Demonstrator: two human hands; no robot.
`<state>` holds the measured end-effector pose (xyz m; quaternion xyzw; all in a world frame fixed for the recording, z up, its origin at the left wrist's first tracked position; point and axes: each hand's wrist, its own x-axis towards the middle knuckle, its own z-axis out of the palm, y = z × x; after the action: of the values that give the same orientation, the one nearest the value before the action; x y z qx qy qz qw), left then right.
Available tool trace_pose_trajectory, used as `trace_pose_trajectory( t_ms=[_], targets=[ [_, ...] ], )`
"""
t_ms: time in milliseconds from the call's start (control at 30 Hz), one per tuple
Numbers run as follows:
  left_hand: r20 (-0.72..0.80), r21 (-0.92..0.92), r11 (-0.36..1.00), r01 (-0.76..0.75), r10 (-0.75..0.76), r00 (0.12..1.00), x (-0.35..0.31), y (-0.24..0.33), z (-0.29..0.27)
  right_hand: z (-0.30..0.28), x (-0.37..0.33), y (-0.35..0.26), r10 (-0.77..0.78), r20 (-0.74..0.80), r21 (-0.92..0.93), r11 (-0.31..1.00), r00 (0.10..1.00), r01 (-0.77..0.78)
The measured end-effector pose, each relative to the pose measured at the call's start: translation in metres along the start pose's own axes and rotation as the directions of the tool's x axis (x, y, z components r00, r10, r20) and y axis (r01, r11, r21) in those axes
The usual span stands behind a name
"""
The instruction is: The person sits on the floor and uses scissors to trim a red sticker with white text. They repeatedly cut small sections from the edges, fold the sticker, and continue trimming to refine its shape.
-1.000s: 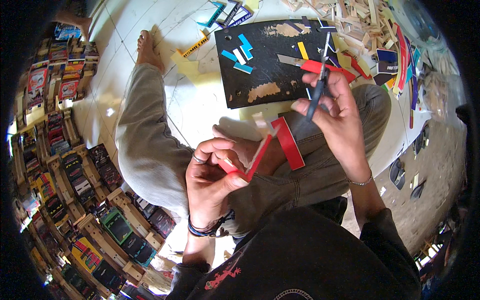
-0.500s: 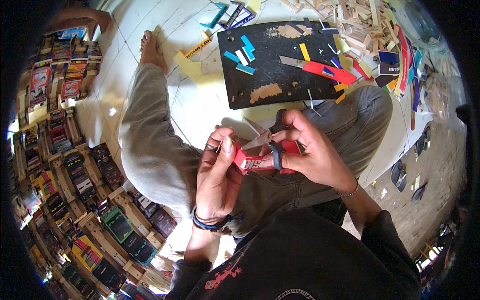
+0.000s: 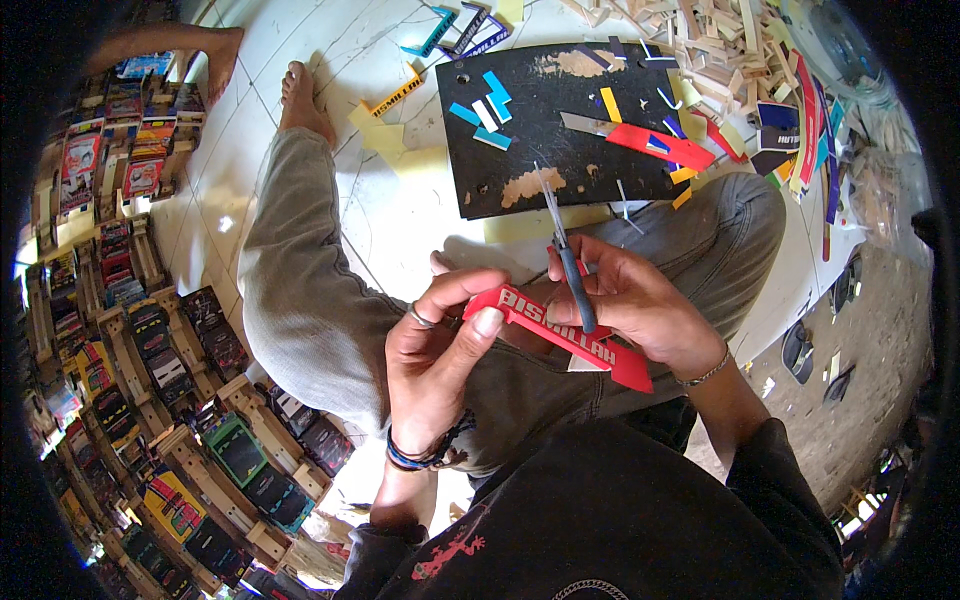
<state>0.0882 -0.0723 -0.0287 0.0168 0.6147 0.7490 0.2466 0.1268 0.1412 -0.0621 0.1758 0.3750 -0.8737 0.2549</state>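
You have the red strip point(image 3: 625, 372) in front of your lap, near the middle of the view, slanting from 10 o'clock down toward 4 o'clock, its pale lettering facing up. Your left hand point(image 3: 435, 345) pinches its 10 o'clock end between thumb and fingers, thumb flat on the lettered face. Your right hand point(image 3: 640, 305) is curled around the handles of the scissors point(image 3: 572, 280), with the thumb lying over the middle of the strip; the blades point toward 11 o'clock — you see them nearly edge-on, so how far apart they stand is hard to tell.

At 12 o'clock from your hands lies the worn black board point(image 3: 540, 150), carrying blue pieces point(image 3: 492, 138), a white piece point(image 3: 484, 115) and a yellow piece point(image 3: 610, 104). The red-handled cutter point(image 3: 655, 143) lies toward 1 o'clock, its blade pointing left across the board. Beyond it, also at 1 o'clock, wooden offcuts point(image 3: 720, 50) lie heaped on the floor. An orange lettered piece point(image 3: 395, 92) sits at 11 o'clock. Dark sandals point(image 3: 797, 350) rest at 3 o'clock — and wooden racks point(image 3: 180, 445) of packages line the floor around 8 and 9 o'clock.
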Motion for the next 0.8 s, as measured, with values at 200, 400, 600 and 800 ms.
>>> trace_pose_trajectory(
  t_ms=[200,400,600,800],
  targets=[
    [-0.037,0.145,0.984,-0.100,0.106,0.994,-0.001,-0.009,0.005,-0.002,0.000,0.011,-0.016,0.049,-0.021,1.000,0.999,0.017],
    [0.000,-0.080,0.996,-0.027,0.027,1.000,0.000,-0.013,0.001,-0.003,0.000,0.018,-0.027,0.078,0.054,0.998,0.997,0.023],
    [-0.028,-0.263,0.965,0.013,-0.021,0.999,-0.004,-0.015,-0.001,0.002,-0.002,0.011,-0.025,0.037,0.052,0.998,0.999,0.023],
    [0.006,-0.183,0.974,-0.136,0.140,0.990,-0.005,-0.019,-0.005,-0.002,-0.003,0.003,-0.213,-0.001,-0.350,0.915,0.977,0.199]
  ],
)
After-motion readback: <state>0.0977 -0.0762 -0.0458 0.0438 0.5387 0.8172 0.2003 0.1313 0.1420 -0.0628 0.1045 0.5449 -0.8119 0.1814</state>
